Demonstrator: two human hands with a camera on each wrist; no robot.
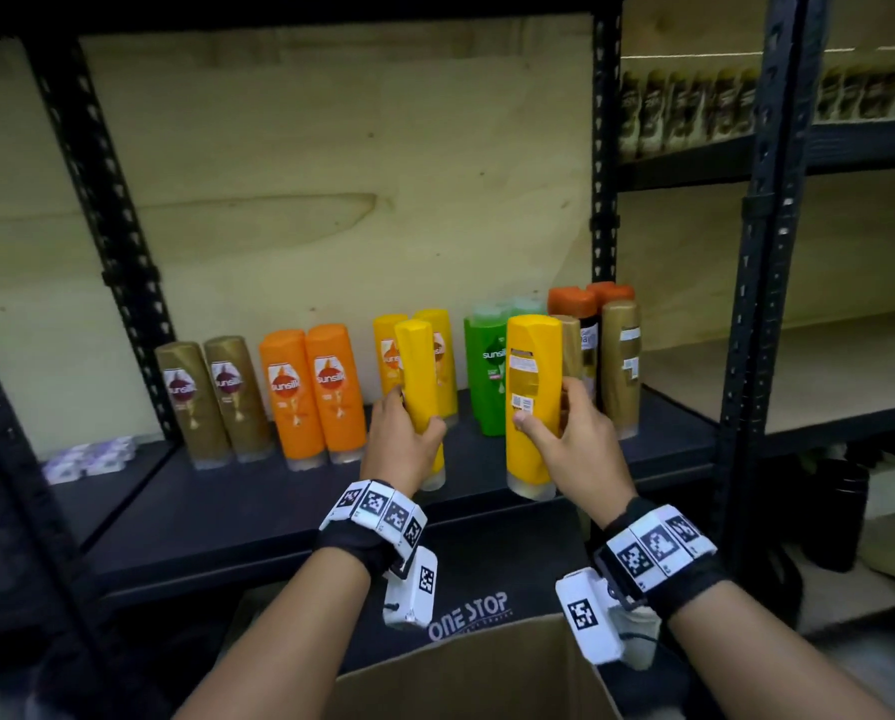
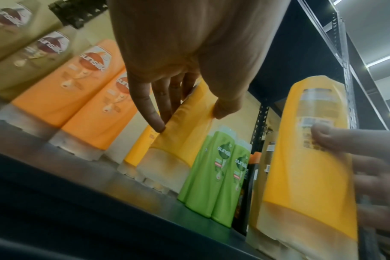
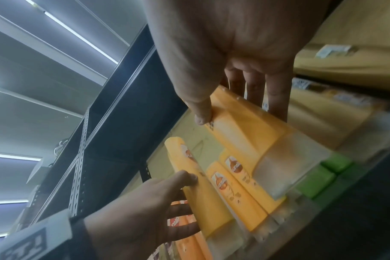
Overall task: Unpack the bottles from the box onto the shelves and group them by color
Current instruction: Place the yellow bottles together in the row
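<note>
My left hand [image 1: 401, 439] grips a yellow bottle [image 1: 420, 376], cap down, just in front of two yellow bottles [image 1: 443, 350] standing on the dark shelf [image 1: 227, 506]. In the left wrist view the left fingers [image 2: 154, 112] and thumb clamp that bottle [image 2: 185, 126] by its sides. My right hand [image 1: 570, 433] holds a second yellow bottle [image 1: 531, 387], back label towards me, above the shelf's front, near the green bottles [image 1: 489, 366]. In the right wrist view the thumb [image 3: 200, 109] and fingers pinch this bottle [image 3: 245, 126].
Along the shelf stand two gold bottles [image 1: 211, 397], two orange ones [image 1: 313, 392], and at the right gold [image 1: 621, 361] and orange-capped dark bottles [image 1: 578, 314]. An open cardboard box [image 1: 476, 678] sits below my wrists. Black uprights [image 1: 762, 304] frame the bay; the shelf's front left is bare.
</note>
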